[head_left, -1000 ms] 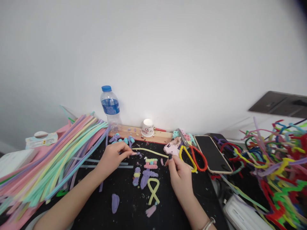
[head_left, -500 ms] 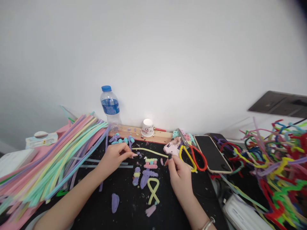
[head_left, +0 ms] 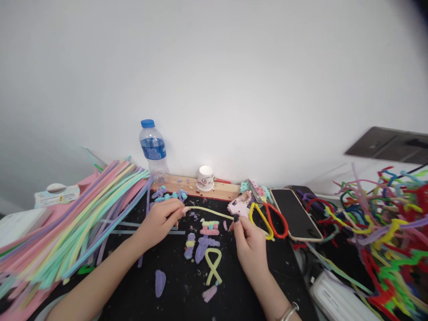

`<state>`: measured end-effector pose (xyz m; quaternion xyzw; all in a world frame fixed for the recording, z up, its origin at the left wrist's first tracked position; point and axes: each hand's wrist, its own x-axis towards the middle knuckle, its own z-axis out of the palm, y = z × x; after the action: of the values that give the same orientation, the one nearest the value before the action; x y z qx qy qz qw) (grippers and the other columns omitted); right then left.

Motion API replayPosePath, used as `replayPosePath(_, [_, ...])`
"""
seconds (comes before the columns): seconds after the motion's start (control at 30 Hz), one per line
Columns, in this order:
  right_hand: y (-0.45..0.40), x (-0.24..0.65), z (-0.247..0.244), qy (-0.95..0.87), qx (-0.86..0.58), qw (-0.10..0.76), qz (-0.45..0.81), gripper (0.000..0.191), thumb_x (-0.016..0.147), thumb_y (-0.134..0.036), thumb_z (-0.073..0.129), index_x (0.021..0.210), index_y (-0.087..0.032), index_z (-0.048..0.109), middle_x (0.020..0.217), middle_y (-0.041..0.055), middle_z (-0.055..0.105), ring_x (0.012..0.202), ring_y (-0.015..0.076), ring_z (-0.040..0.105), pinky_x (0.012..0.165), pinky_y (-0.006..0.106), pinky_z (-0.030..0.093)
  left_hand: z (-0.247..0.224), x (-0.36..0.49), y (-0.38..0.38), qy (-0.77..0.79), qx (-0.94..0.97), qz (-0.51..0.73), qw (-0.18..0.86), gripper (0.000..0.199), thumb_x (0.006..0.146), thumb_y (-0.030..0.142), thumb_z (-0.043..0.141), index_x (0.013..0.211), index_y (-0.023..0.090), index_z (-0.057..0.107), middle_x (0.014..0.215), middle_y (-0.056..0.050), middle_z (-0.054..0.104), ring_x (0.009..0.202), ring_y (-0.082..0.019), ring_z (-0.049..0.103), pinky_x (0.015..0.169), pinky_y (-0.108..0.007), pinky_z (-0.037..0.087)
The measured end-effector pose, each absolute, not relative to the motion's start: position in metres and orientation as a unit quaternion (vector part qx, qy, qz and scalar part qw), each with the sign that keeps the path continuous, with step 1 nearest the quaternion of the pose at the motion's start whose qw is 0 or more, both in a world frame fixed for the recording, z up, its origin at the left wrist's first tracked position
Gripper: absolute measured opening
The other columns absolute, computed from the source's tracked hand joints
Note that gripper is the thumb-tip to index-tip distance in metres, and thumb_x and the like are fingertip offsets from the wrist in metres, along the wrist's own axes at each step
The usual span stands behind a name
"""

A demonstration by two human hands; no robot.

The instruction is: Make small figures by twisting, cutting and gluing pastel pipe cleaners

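A pale yellow pipe cleaner stretches in a slight curve between my two hands. Its left end is pinched by my left hand, thumb against fingers. The other end sits in the pinch of my right hand. Below it on the black mat lie a striped fuzzy piece, a purple bent piece, a purple-and-yellow piece and a yellow loop with crossed ends. A purple oval and a small lilac tuft lie nearer to me.
Scissors with yellow and red handles and a phone lie right. Bundled pipe cleaners cover the left; a tangled heap fills the far right. A bottle and paper cup stand by the wall.
My left hand has shifted slightly and now pinches the left end of the yellow pipe cleaner, which was free beyond its fingertips before. My right hand has kept its hold.
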<state>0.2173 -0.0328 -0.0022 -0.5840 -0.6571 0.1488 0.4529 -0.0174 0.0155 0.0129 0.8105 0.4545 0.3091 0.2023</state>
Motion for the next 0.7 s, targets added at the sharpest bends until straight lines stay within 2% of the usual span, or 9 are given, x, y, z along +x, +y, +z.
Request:
replayPosePath(0.17, [-0.033, 0.217, -0.002, -0.655, -0.585, 0.455, 0.149, 0.032, 0.088, -0.026, 0.040, 0.058, -0.017, 0.052, 0.049, -0.0056, 0.035, 0.045, 0.0103, 0.038, 0.047, 0.023, 0.027, 0.007, -0.016, 0.017, 0.471, 0.804, 0.291, 0.219, 0.014, 0.089, 0.027, 0.042, 0.086, 0.019, 0.053, 0.064, 0.003, 0.053, 0.055, -0.012, 0.050, 0.058, -0.024, 0.039])
replayPosePath(0.33, [-0.034, 0.217, -0.003, -0.653, -0.586, 0.455, 0.153, 0.033, 0.088, -0.026, 0.040, 0.058, -0.017, 0.051, 0.049, -0.0056, 0.035, 0.045, 0.0102, 0.037, 0.047, 0.022, 0.027, 0.004, -0.016, 0.020, 0.467, 0.813, 0.290, 0.189, 0.018, 0.089, 0.028, 0.042, 0.097, 0.020, 0.055, 0.066, 0.002, 0.053, 0.059, -0.013, 0.049, 0.058, -0.024, 0.037])
replayPosePath(0.4, [-0.034, 0.217, -0.002, -0.654, -0.585, 0.454, 0.153, 0.033, 0.088, -0.026, 0.040, 0.058, -0.017, 0.051, 0.049, -0.0056, 0.036, 0.045, 0.0103, 0.037, 0.047, 0.023, 0.028, 0.005, -0.017, 0.020, 0.468, 0.817, 0.281, 0.189, 0.020, 0.090, 0.028, 0.040, 0.098, 0.020, 0.056, 0.068, 0.001, 0.055, 0.061, -0.013, 0.050, 0.059, -0.024, 0.036])
replayPosePath(0.5, [-0.034, 0.217, -0.002, -0.655, -0.586, 0.452, 0.152, 0.032, 0.088, -0.027, 0.040, 0.059, -0.018, 0.051, 0.049, -0.0055, 0.036, 0.045, 0.0106, 0.037, 0.047, 0.023, 0.028, 0.008, -0.017, 0.017, 0.458, 0.833, 0.232, 0.206, 0.021, 0.088, 0.035, 0.044, 0.094, 0.020, 0.059, 0.059, 0.004, 0.050, 0.056, -0.013, 0.048, 0.057, -0.024, 0.035])
replayPosePath(0.57, [-0.034, 0.217, -0.002, -0.653, -0.588, 0.453, 0.150, 0.033, 0.088, -0.027, 0.040, 0.059, -0.018, 0.051, 0.048, -0.0056, 0.035, 0.045, 0.0107, 0.037, 0.047, 0.023, 0.027, 0.010, -0.016, 0.014, 0.440, 0.851, 0.188, 0.218, 0.024, 0.081, 0.041, 0.054, 0.090, 0.020, 0.061, 0.057, 0.005, 0.046, 0.054, -0.013, 0.045, 0.055, -0.023, 0.033])
replayPosePath(0.7, [-0.034, 0.217, -0.003, -0.653, -0.586, 0.455, 0.151, 0.033, 0.088, -0.028, 0.040, 0.058, -0.018, 0.051, 0.048, -0.0055, 0.035, 0.045, 0.0110, 0.037, 0.047, 0.023, 0.027, 0.016, -0.013, 0.009, 0.405, 0.871, 0.141, 0.241, 0.028, 0.067, 0.043, 0.068, 0.082, 0.020, 0.061, 0.071, 0.002, 0.052, 0.062, -0.014, 0.049, 0.056, -0.022, 0.033])
